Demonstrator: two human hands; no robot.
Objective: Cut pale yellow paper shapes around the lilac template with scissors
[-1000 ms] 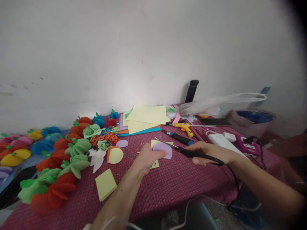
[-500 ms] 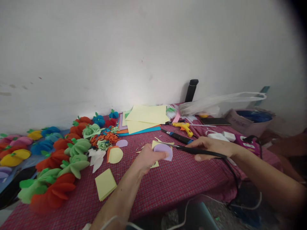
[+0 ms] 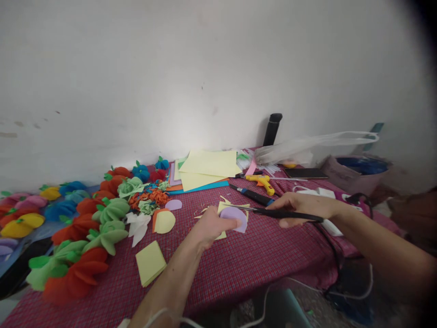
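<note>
My left hand [image 3: 213,225] pinches a rounded purple paper piece [image 3: 235,217] together with a yellow sheet [image 3: 222,207] behind it. In my right hand [image 3: 297,207] is a pair of black-handled scissors [image 3: 287,215], its blades pointing left along the top edge of the papers. How far the blades are apart I cannot tell. Left of my left hand lie a yellow rounded cutout [image 3: 165,222] over an orange one, a purple cutout [image 3: 174,204] and a stack of yellow squares [image 3: 150,263]. A utility knife [image 3: 254,196] rests just beyond the scissors.
Several coloured paper pumpkin shapes [image 3: 111,212] fill the table's left side, beside paper scraps [image 3: 149,197]. Large paper sheets [image 3: 208,166] lie at the back. A yellow glue gun [image 3: 262,183], plastic bag [image 3: 283,155], black bottle [image 3: 272,130] and power strip [image 3: 344,197] stand to the right.
The scissors and my right hand have shifted very slightly. The purple piece, still pinched in my left hand, has turned a little, and the yellow sheet behind it shows a bit more.
</note>
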